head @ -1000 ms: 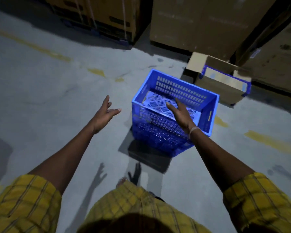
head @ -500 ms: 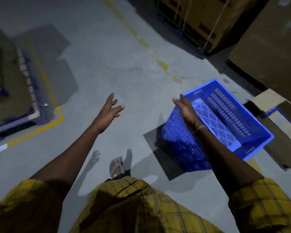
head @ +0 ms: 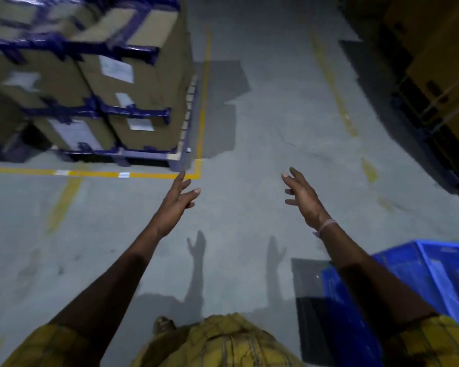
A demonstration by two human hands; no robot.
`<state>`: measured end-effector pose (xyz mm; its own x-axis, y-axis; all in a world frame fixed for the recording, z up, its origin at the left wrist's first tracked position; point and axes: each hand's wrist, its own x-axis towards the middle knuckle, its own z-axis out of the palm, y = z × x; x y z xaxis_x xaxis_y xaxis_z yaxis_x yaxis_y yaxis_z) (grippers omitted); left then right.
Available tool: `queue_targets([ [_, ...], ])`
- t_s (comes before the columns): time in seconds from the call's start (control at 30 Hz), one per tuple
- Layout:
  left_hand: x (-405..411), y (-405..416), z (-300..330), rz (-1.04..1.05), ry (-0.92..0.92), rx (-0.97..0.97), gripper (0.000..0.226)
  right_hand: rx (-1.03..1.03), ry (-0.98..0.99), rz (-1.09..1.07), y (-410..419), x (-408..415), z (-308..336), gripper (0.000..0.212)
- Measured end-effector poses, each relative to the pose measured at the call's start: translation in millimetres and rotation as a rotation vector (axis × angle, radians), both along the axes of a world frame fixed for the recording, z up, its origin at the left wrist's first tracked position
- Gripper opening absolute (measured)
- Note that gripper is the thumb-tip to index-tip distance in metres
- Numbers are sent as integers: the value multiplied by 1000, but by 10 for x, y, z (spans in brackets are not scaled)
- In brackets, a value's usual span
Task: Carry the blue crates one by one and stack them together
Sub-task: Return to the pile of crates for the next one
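Swinging left now, and the whole view has turned away from the blue crate [head: 419, 276], which sat centre frame 1 second ago and has slid off to the lower right edge, on the concrete floor [head: 263, 144] behind the right forearm. Coming into view at upper left is a pallet of cardboard boxes [head: 112, 83] strapped in dark blue, standing inside a yellow floor line [head: 90, 174]. More stacked goods [head: 440, 83] line the dark right side. No second crate shows anywhere in this view, and no stack either.

Down to the hands: the left hand [head: 176, 201] is out in front with fingers spread, its grip released, holding nothing. The right hand [head: 304, 198] is likewise reaching forward over bare floor, fingers loosely splayed, grasping nothing, with a pale band at the wrist.

Risk from here, as I judge it: the crate sits close by the right leg and out of the line of sight, so a careless step could clip it. Dim light and blur make footing harder to read.
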<state>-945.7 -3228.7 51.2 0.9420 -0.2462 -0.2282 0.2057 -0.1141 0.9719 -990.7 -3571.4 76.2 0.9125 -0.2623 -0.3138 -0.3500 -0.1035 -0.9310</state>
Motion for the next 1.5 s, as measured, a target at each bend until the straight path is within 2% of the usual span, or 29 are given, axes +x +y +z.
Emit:
queue_targets([
  [0.23, 221, 1932, 73, 210, -7, 21, 74, 15, -2, 241, 1881, 1072, -84, 72],
  [0.37, 276, 3022, 33, 347, -11, 51, 75, 34, -7, 365, 3004, 1591, -80, 93],
  [0.43, 262, 3476, 61, 402, -17, 65, 77, 43, -11, 431, 3508, 1803, -70, 83],
  [0.5, 235, 3881, 107, 470, -26, 76, 83, 42, -11, 503, 3977, 2015, -80, 83],
  [0.6, 209, 4393, 111, 581, -15, 78, 88, 25, -4, 602, 4607, 2353, -112, 85],
  [0.73, 226, 4985, -50, 737, 2, 55, 77, 27, 8, 736, 5410, 2834, -172, 92],
  [0.9, 498, 5691, -209, 890, 27, 45, 82, 35, 17, 877, 6424, 3508, -317, 89],
  [1.03, 747, 6195, -122, 1043, 12, 26, 77, 29, 33, 995, 7314, 4065, -319, 80],
  [1.13, 885, 6635, -31, 1154, -17, 24, 76, 8, 45, 1118, 8057, 4444, -198, 95],
  [1.3, 989, 7251, -68, 1311, 10, 28, 75, 4, 66, 1242, 9158, 4830, -162, 69],
  [1.5, 1066, 8318, -326, 1399, 43, 11, 75, -30, 96, 1327, 10689, 5120, -337, 72],
])
